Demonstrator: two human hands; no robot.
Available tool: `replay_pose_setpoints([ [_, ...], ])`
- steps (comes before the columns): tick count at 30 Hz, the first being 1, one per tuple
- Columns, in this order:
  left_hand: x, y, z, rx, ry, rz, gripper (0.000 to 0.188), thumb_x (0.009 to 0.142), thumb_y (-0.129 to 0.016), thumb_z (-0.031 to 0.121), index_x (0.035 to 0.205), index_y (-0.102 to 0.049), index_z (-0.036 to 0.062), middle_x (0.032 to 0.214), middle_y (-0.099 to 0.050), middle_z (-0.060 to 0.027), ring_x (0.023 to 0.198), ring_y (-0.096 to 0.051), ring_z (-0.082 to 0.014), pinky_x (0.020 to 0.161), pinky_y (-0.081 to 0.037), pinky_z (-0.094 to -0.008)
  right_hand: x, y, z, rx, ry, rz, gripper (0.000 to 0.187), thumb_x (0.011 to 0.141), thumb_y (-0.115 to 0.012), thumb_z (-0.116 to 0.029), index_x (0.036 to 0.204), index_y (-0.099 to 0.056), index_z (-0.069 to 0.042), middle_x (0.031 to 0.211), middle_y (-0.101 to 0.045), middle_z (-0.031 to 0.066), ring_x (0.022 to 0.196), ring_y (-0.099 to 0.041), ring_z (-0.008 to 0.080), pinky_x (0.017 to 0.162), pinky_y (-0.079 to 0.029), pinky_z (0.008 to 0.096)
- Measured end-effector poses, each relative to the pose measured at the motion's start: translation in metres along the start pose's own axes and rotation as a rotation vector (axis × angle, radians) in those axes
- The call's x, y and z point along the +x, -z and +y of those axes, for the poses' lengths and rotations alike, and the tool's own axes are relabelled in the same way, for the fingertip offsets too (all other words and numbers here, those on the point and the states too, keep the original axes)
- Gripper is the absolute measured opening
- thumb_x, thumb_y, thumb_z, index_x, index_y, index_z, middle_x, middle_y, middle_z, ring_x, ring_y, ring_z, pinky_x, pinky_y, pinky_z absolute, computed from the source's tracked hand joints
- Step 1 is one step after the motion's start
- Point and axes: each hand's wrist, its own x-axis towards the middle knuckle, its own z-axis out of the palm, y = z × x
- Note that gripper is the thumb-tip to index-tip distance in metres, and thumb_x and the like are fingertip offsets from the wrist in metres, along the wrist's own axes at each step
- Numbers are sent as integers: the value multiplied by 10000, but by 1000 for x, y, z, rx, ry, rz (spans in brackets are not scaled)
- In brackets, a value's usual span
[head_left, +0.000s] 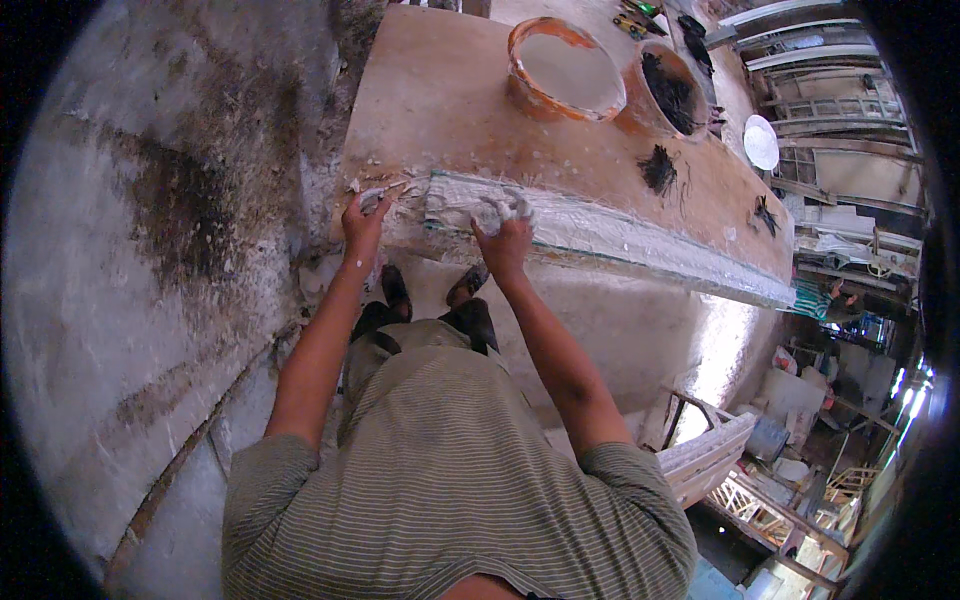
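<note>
A long strip of white plaster (620, 232) with greenish edges runs along the near edge of the table, from the middle toward the right. Over its left end is my right hand (508, 240), its fingertips coated white and curled around a whitish plaster lump (487, 213). Past that end, at the table's near left corner, my left hand (364, 228) has its fingers closed about a small whitish piece (371, 201). What that piece is cannot be made out. Pale scraps and crumbs lie on the table beside it.
On the brown table (430, 90) stand an orange-rimmed bucket (514, 85) of whitish liquid and a bucket of dark fibres (668, 92). Loose dark fibre clumps (657, 170) lie near them. A stained wall (200, 200) rises at left; a wooden frame (705, 455) stands at lower right.
</note>
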Motion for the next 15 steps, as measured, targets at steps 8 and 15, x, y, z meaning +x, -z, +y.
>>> replay_pose_setpoints([
  [8,-3,13,8,-140,-49,97,554,837,-788,289,1252,-589,-19,1144,-667,-109,1027,-613,-214,936,-469,-351,-16,-8,-6,-53,286,-243,538,900,-652,-300,1368,-538,-60,1428,-502,211,1265,-520,378,1129,-364,502],
  [15,11,20,9,-202,-102,12,403,889,-731,193,1220,-604,1,1119,-672,-87,1012,-611,-188,919,-472,-320,1,-7,-41,124,166,-283,480,967,-555,-338,1359,-541,-62,1428,-500,214,1227,-532,445,1072,-412,539],
])
